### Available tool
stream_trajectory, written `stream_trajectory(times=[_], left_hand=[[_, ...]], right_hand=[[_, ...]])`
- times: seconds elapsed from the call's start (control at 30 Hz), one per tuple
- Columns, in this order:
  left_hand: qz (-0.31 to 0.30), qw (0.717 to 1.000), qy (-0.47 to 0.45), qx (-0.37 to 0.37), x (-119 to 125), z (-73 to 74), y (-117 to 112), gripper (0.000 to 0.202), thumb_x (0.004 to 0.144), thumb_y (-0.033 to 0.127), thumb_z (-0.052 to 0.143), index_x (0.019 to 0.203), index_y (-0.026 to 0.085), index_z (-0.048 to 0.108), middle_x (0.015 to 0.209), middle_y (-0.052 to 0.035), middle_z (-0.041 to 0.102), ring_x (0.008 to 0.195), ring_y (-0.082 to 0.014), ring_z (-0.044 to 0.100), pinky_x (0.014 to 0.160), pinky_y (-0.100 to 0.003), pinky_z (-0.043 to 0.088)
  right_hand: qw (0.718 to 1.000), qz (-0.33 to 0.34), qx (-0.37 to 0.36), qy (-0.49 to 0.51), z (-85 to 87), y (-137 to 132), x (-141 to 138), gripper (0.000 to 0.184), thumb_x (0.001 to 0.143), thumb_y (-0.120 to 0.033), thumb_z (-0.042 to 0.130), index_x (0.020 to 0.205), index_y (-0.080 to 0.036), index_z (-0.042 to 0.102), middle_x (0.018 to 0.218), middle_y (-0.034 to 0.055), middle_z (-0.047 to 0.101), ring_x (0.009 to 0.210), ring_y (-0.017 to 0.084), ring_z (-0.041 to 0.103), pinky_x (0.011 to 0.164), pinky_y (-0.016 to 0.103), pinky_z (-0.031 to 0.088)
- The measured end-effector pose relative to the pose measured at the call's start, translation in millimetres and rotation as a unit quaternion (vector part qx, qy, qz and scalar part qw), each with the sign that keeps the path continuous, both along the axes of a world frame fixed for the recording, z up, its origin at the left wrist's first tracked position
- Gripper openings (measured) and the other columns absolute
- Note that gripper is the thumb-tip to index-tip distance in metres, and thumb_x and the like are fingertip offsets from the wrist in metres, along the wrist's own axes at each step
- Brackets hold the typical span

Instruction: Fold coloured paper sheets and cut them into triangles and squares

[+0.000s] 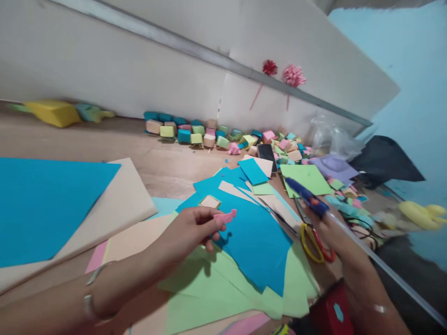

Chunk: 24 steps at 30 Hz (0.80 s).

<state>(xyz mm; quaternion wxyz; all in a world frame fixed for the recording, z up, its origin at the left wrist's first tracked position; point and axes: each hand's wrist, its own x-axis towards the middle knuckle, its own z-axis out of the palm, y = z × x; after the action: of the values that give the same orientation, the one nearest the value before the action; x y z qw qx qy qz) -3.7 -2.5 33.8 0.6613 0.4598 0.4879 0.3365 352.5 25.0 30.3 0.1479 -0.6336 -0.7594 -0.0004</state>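
My left hand (195, 228) pinches a small folded pink paper piece (225, 217) between thumb and fingers, above a blue paper sheet (251, 246). On the right, my right hand (337, 235) is wrapped round a blue glue gun (307, 197), slightly blurred, its nozzle pointing up and left. A long translucent glue stick (387, 270) runs out of its back. Scissors with yellow and red handles (312, 244) lie just below the gun, partly behind my right hand. A small pale paper square with a green edge (209, 201) rests near my left fingertips.
Small coloured paper boxes (185, 136) line the wall, with a pile of more (286, 144) rightward. A dark phone (267, 156) lies near them. Large blue paper (45, 209) covers the left. Green sheets (223, 288) lie below. Two paper flowers (294, 75) hang above; a plastic bag (331, 135) sits right.
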Motion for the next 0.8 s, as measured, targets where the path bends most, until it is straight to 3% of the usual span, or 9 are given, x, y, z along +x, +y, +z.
stream_trajectory(times=[0.13, 0.23, 0.33, 0.4, 0.43, 0.5, 0.6, 0.7, 0.8], left_hand=[[0.015, 0.999, -0.032, 0.013, -4, 1.4, 4, 0.038, 0.077, 0.049, 0.070, 0.089, 0.013, 0.070, 0.075, -0.0022, 0.059, 0.055, -0.0064, 0.047, 0.047, -0.018, 0.041], [0.029, 0.998, -0.047, 0.036, -5, 1.2, 6, 0.033, 0.080, 0.045, 0.068, 0.089, 0.013, 0.068, 0.075, -0.0014, 0.057, 0.059, -0.0078, 0.049, 0.047, -0.017, 0.040], [0.045, 0.996, -0.023, 0.077, -7, 1.4, 10, 0.029, 0.085, 0.042, 0.063, 0.089, 0.013, 0.066, 0.076, -0.0014, 0.059, 0.059, -0.0081, 0.050, 0.048, -0.018, 0.041], [0.052, 0.987, 0.034, 0.149, -11, 1.8, 14, 0.026, 0.088, 0.039, 0.058, 0.087, 0.014, 0.065, 0.074, -0.0014, 0.060, 0.057, -0.0085, 0.051, 0.049, -0.019, 0.044], [0.059, 0.973, 0.074, 0.211, -13, 1.9, 17, 0.023, 0.089, 0.036, 0.057, 0.087, 0.015, 0.066, 0.074, -0.0017, 0.062, 0.057, -0.0091, 0.053, 0.051, -0.020, 0.044], [0.070, 0.913, 0.164, 0.366, -19, 1.5, 21, 0.016, 0.090, 0.026, 0.056, 0.089, 0.016, 0.068, 0.079, -0.0031, 0.066, 0.064, -0.0107, 0.057, 0.055, -0.021, 0.046], [0.067, 0.768, 0.287, 0.569, -28, -1.1, 25, 0.018, 0.092, 0.016, 0.051, 0.092, 0.017, 0.068, 0.088, -0.0055, 0.068, 0.078, -0.0136, 0.062, 0.065, -0.023, 0.047], [0.036, 0.651, 0.384, 0.654, -33, -5.8, 25, 0.023, 0.094, 0.012, 0.044, 0.095, 0.016, 0.067, 0.089, -0.0065, 0.068, 0.081, -0.0157, 0.062, 0.067, -0.026, 0.048], [0.000, 0.597, 0.444, 0.668, -35, -10.1, 28, 0.028, 0.095, 0.010, 0.039, 0.094, 0.016, 0.067, 0.086, -0.0058, 0.067, 0.077, -0.0158, 0.059, 0.063, -0.025, 0.045]], right_hand=[[0.995, -0.031, 0.031, -0.089, 36.5, 84, 65, 0.020, 0.076, -0.016, 0.054, 0.093, -0.012, 0.065, 0.094, 0.0205, 0.066, 0.094, 0.032, 0.061, 0.080, 0.041, 0.045], [0.994, -0.017, 0.034, -0.106, 47.4, 115, 77, 0.025, 0.072, -0.010, 0.057, 0.095, -0.010, 0.066, 0.093, 0.0250, 0.065, 0.089, 0.034, 0.062, 0.072, 0.042, 0.044], [0.995, 0.046, 0.036, -0.084, 50.1, 111, 42, 0.026, 0.080, -0.015, 0.056, 0.103, -0.011, 0.067, 0.106, 0.0281, 0.063, 0.098, 0.034, 0.062, 0.073, 0.040, 0.045], [0.991, 0.127, 0.013, -0.034, 50.5, 92, -5, 0.036, 0.087, -0.027, 0.053, 0.122, -0.019, 0.061, 0.115, 0.0164, 0.063, 0.101, 0.026, 0.062, 0.077, 0.035, 0.048], [0.983, 0.172, -0.043, 0.052, 50.4, 80, -34, 0.040, 0.092, -0.033, 0.049, 0.131, -0.022, 0.055, 0.110, 0.0113, 0.066, 0.092, 0.022, 0.064, 0.073, 0.032, 0.050], [0.942, 0.220, -0.166, 0.192, 49.0, 61, -94, 0.042, 0.096, -0.043, 0.041, 0.132, -0.025, 0.054, 0.094, 0.0052, 0.068, 0.072, 0.016, 0.063, 0.062, 0.028, 0.050], [0.899, 0.232, -0.231, 0.292, 42.4, 48, -166, 0.034, 0.093, -0.046, 0.046, 0.098, -0.020, 0.068, 0.083, 0.0039, 0.066, 0.068, 0.013, 0.059, 0.059, 0.025, 0.047], [0.852, 0.224, -0.293, 0.372, 31.5, 51, -200, 0.030, 0.088, -0.040, 0.054, 0.070, -0.017, 0.063, 0.067, 0.0003, 0.059, 0.060, 0.010, 0.053, 0.054, 0.023, 0.041], [0.831, 0.217, -0.314, 0.404, 19.9, 58, -208, 0.017, 0.079, -0.028, 0.061, 0.066, -0.017, 0.060, 0.062, -0.0022, 0.058, 0.057, 0.009, 0.052, 0.053, 0.023, 0.040]])
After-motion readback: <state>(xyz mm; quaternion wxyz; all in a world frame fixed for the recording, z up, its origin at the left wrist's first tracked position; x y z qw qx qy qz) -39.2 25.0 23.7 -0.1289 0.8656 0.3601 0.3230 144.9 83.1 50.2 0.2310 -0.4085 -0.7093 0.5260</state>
